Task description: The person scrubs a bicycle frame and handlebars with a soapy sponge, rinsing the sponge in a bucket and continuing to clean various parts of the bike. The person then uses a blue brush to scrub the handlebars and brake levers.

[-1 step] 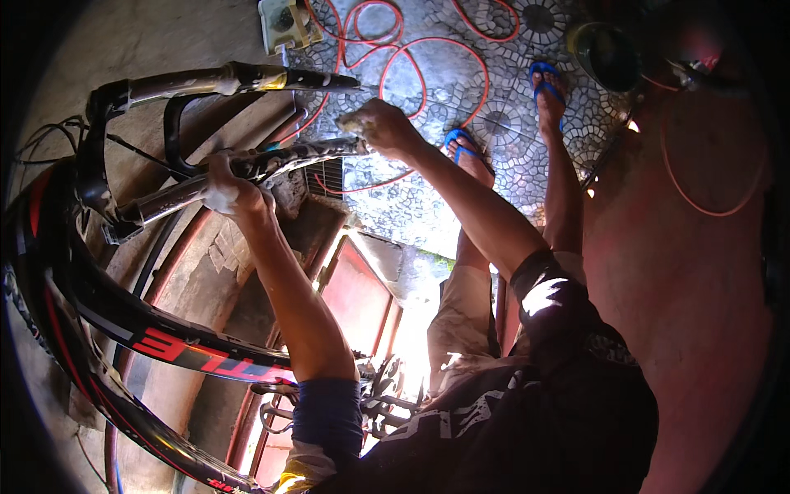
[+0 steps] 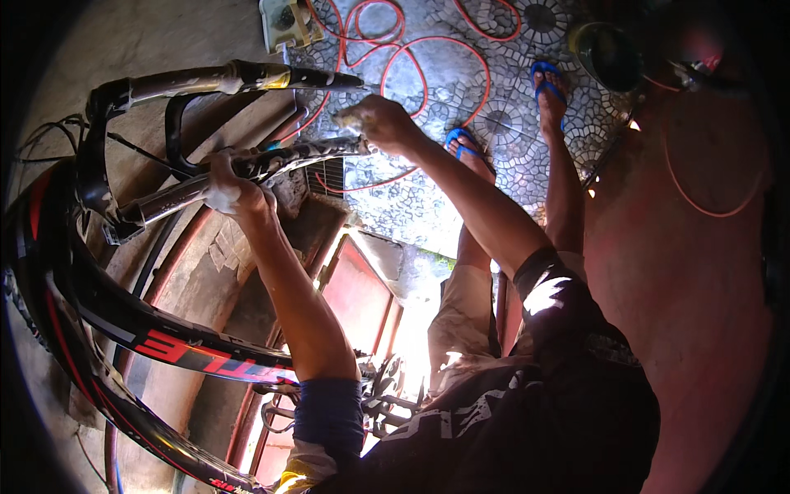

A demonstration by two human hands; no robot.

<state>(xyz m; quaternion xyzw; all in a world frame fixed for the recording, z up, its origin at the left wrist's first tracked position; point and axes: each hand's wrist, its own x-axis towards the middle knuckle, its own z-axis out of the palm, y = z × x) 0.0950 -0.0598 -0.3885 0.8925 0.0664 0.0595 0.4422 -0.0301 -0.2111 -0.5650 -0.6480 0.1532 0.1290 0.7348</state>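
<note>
Bicycle frame [image 2: 164, 346], rigid and likely heavy, fills the left of the frame; left hand [image 2: 230, 185] fingers wrap its wet, slippery fork leg [image 2: 247, 169], right hand [image 2: 383, 123] clutches a rag [image 2: 350, 118].

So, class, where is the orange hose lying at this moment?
In the head view, the orange hose loops over the patterned tile floor at top centre, just beyond the right hand.

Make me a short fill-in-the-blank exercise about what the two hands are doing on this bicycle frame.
1. The left hand grips a silver metal tube of the black and red bicycle frame with a ____ fist.
2. The right hand holds a pale cloth-like wad at the tube's ____ end.
3. The hose looped over the patterned stone floor is ____.
4. The flip-flops on the feet are ____.

Missing words: closed; right; orange; blue
</note>
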